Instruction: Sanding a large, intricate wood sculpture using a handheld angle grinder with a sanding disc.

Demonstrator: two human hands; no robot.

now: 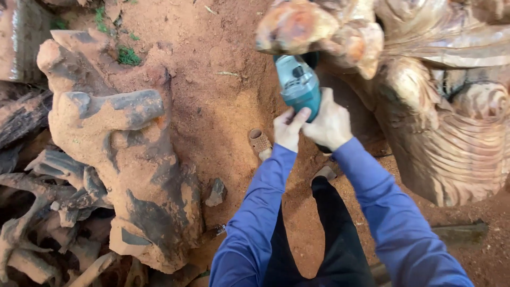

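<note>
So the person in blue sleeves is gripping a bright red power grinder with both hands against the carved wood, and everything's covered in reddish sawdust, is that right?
Not quite: the power grinder is teal, not red. The head view shows the left hand and right hand both gripping it against the carved reddish-brown wooden sculpture, with reddish sawdust covering the ground.

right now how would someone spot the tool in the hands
Find the big carved wood sculpture on the right, with rippled grooves. At its left edge, under an orange knob, both hands, left and right, grip a power tool. It is the only teal thing amid red dust and brown wood.
</note>
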